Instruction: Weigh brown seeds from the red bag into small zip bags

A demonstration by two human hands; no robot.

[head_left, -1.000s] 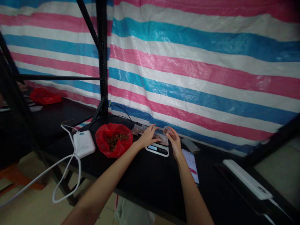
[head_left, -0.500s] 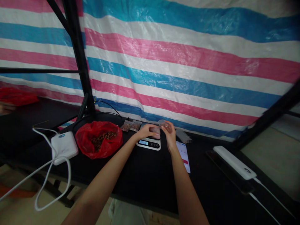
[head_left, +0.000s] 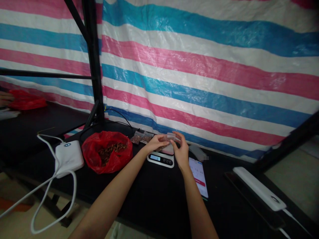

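Behind everything hangs a shiny plastic sheet [head_left: 199, 66] with pink, blue and white stripes. Below it is a dark, flat worktop [head_left: 154, 196]. Both hands meet over a small white scale [head_left: 160, 159] at the far side. The left hand [head_left: 155, 143] and the right hand [head_left: 181, 151] each pinch a little clear bag [head_left: 169, 136], soft and crinkly, held just above the scale. Both grips are closed on it. Half a second ago the fingers were lower, nearer the scale top. Left of the scale sits a crumpled red plastic bag [head_left: 107, 151], open, with brown bits inside. Two more tiny filled bags [head_left: 141, 137] lie just behind. A smooth white box [head_left: 68, 157] with a looping white cable lies far left. A flat phone [head_left: 198, 172] rests right of the scale.
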